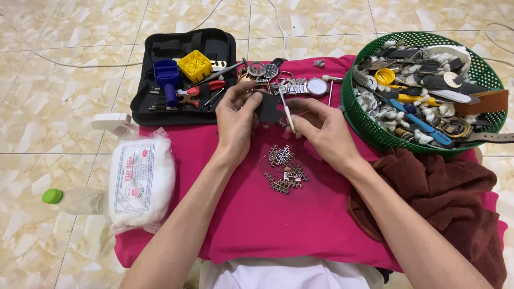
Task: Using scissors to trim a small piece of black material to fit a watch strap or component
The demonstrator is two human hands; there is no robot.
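Observation:
My left hand point(234, 119) pinches a small dark square piece point(267, 108) at its left edge, above a pink cloth point(257, 214). My right hand point(320, 132) touches the same dark piece from the right and holds a thin white-handled tool point(287, 109) upright between its fingers. Below both hands lie several loose metal watch-band links point(284, 168) on the cloth. Just beyond the hands rest two watches with metal bands point(300, 86).
A black open tool case point(144, 101) with a blue holder point(167, 75), a yellow block point(195, 65) and red pliers lies at the back left. A green basket point(364, 123) of watch parts stands right. A cotton bag point(140, 179), clear bottle point(75, 199) and brown towel point(455, 198) flank the cloth.

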